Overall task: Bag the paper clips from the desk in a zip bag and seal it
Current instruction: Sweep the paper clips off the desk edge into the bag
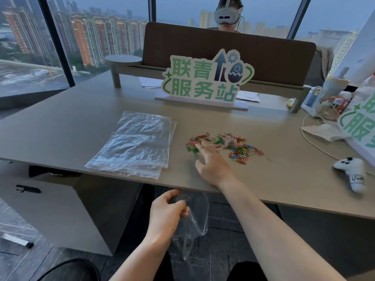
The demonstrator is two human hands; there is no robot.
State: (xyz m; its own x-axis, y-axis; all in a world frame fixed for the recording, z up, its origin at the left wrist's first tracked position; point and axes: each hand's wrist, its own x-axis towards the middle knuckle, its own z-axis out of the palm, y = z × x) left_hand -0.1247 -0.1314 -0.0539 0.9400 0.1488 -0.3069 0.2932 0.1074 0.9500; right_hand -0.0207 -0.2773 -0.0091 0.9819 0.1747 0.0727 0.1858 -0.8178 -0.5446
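A loose pile of coloured paper clips (233, 146) lies spread over the middle of the grey desk (60, 134). My right hand (211, 165) reaches over the desk with fingers apart, its fingertips touching the left end of the pile. Below the desk's front edge my left hand (168, 216) grips the top of a clear zip bag (192, 226), which hangs down crumpled. A stack of flat clear zip bags (136, 145) with red seal lines rests on the desk to the left of the clips.
A white and green sign (205, 82) stands behind the clips, with a person in a headset beyond a brown divider. A white controller (353, 173), cables and clutter (328, 104) fill the right side. One stray clip (268, 159) lies right of the pile.
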